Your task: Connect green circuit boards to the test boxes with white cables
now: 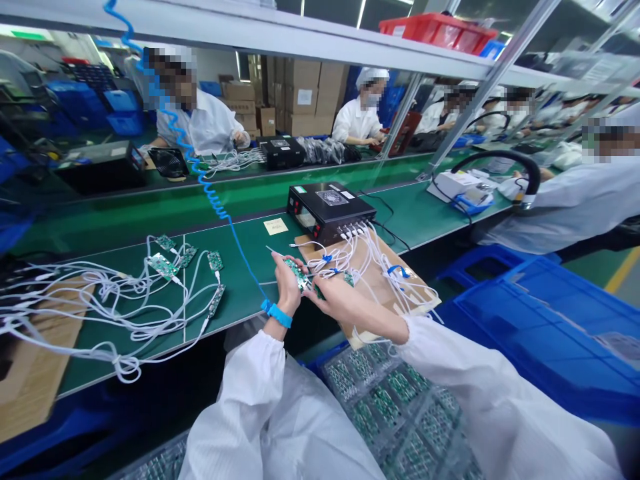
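Note:
A small green circuit board [294, 269] is gripped in my left hand [287, 288], which wears a blue wrist strap [276, 313] on a coiled cord. My right hand [334, 297] is closed at the board's near end, its fingertips meeting a light-coloured connector there. What those fingers pinch is mostly hidden. Another green board [349, 279] shows just behind my right hand among white cables [373, 257]. These cables run from the front ports of a black test box [330, 208] beyond my hands.
To the left, several circuit boards [163, 265] lie wired to white cables [135, 320]. Trays of boards [385, 400] sit below the bench edge near my lap. A cardboard sheet [360, 303] overhangs that edge. Blue bins [540, 333] stand right; co-workers sit across and to the right.

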Demonstrator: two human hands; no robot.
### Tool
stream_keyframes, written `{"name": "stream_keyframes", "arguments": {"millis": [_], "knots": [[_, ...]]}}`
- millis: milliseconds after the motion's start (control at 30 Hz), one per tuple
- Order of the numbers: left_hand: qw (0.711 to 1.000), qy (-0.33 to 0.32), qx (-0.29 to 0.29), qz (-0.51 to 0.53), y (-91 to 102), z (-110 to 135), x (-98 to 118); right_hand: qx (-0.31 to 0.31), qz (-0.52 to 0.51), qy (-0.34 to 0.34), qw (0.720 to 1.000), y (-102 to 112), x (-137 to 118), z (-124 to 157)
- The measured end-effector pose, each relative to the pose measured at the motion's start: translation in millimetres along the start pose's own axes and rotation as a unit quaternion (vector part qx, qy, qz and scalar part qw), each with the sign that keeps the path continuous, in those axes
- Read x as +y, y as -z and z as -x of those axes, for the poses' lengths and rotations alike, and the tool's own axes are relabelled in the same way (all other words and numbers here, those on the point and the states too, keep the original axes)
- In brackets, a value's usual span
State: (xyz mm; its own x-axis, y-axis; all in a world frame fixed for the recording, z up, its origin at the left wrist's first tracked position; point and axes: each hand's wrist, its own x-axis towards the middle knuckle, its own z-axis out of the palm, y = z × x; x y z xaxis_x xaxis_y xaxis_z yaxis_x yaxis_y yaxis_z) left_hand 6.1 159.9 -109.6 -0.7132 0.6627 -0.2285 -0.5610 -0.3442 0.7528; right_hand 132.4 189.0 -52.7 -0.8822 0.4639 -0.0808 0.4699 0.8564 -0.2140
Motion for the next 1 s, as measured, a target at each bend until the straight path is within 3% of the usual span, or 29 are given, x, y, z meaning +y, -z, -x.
{"name": "stream_keyframes", "arguments": {"millis": [100,200,333,400,500,600,700,767,900,1000], "knots": [[0.999,0.011,-0.001,0.031,-11.0,6,-3,-0.012,0.008,-0.030,0.999,-9,-1,0],[0.998,0.003,0.036,0.060,-15.7,-3,0,-0.016,0.011,-0.035,0.999,-12,3,0],[0.986,-0.027,0.127,0.104,-9.9,-30,24,-0.044,0.044,-0.018,0.998,-20,5,9],[0.985,-0.058,0.129,0.103,-5.5,-36,38,-0.057,0.058,-0.011,0.997,-24,2,13],[0.993,-0.053,0.069,0.080,-3.6,-29,47,-0.044,0.063,-0.004,0.997,-24,-3,11],[0.999,0.025,-0.024,0.029,-7.0,-13,44,0.009,0.020,0.026,0.999,-10,5,5],[0.994,0.067,-0.082,-0.035,-12.6,-2,38,0.093,-0.039,0.023,0.995,8,30,5],[0.988,0.067,-0.113,-0.085,-17.4,1,30,0.122,-0.041,-0.022,0.991,15,53,7],[0.951,0.056,-0.184,-0.242,-29.4,8,4,0.067,0.052,-0.135,0.987,10,90,10],[0.920,-0.016,-0.212,-0.329,-36.6,16,-20,0.032,0.034,-0.138,0.989,4,102,15]]}}
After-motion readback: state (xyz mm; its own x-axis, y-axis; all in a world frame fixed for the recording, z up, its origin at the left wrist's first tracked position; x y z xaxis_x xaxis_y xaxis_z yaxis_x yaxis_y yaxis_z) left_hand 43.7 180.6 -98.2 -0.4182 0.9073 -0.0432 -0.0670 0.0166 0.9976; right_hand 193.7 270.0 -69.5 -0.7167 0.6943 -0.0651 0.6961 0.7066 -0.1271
